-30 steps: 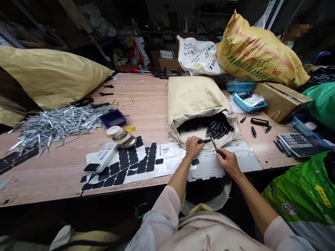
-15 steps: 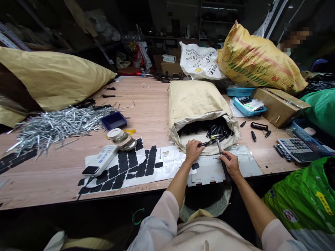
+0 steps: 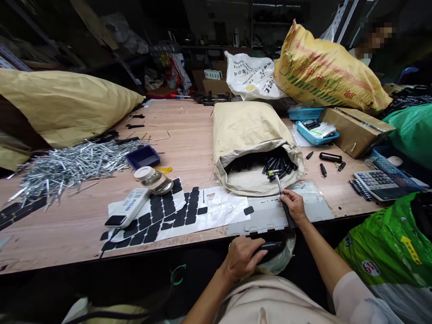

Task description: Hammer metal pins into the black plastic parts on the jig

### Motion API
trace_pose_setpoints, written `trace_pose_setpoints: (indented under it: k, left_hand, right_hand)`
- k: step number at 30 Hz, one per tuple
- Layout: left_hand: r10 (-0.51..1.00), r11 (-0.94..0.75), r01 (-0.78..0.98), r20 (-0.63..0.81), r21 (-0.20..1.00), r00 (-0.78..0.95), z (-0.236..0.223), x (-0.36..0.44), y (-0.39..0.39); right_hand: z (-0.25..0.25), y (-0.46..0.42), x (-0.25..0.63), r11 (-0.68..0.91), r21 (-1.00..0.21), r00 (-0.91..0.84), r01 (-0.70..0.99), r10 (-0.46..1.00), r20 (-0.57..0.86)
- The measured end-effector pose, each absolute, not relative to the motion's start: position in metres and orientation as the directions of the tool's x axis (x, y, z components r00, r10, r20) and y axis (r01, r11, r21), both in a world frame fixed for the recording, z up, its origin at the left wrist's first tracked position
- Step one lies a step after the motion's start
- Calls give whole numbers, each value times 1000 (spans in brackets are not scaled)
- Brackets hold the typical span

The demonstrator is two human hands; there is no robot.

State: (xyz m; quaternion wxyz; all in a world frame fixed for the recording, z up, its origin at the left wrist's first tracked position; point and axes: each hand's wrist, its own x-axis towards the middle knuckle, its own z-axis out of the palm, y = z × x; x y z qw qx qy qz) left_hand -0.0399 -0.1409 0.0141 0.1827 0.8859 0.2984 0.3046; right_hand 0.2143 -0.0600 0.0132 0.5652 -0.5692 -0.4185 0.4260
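Observation:
My left hand [image 3: 242, 257] is closed around a slim black handle-like piece [image 3: 272, 245], just below the table's front edge. Under it, a pale sack's mouth [image 3: 286, 253] shows in part. My right hand [image 3: 294, 206] grips a small hammer [image 3: 286, 213] with a black grip, a metal shaft and a yellowish head. The hammer's head lies at the mouth of a beige sack [image 3: 248, 123] on the table. Inside that sack is a heap of similar black pieces [image 3: 281, 163]. A grey board [image 3: 270, 219] lies under my right hand.
Left of the sack stand a jar [image 3: 154, 182], a white power strip [image 3: 130, 208] and a dark blue tray [image 3: 143, 156]. Thin metal rods [image 3: 77, 164] are heaped farther left. A calculator [image 3: 378, 183], a cardboard box [image 3: 356, 130] and a green bag [image 3: 381, 238] are on the right.
My left hand has moved from the sack's mouth down toward me, past the table edge, with the black piece. My right hand stays nearly in place with the hammer.

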Motion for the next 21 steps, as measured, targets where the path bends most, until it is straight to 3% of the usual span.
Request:
trace_pose_setpoints:
  k: [4,6,10,13,17,21]
  left_hand:
    - [810,-530,675,71,514,582,-15,-43,-157]
    - [833,-447,703,-28,553,552,-19,-41,-160]
    - [847,-449,589,109,672,521,0,-29,-152]
    - [922,-379,598,237,706,305,30,-15,-109]
    - [992,-90,642,126,761,-11,63,4,-4]
    - [963,167,681,30,713,-267,70,13,90]
  right_hand:
    - [12,-60,214,-3,-1000,274,14,962,1]
    - [10,-60,215,-5,-999,268,32,963,3]
    - [5,-59,215,-10,-999,265,48,964,3]
    - [4,-59,214,-1,-997,259,73,966,18]
    - [5,-58,213,14,-996,251,84,967,35]
    - [5,-57,212,10,-997,261,72,965,28]
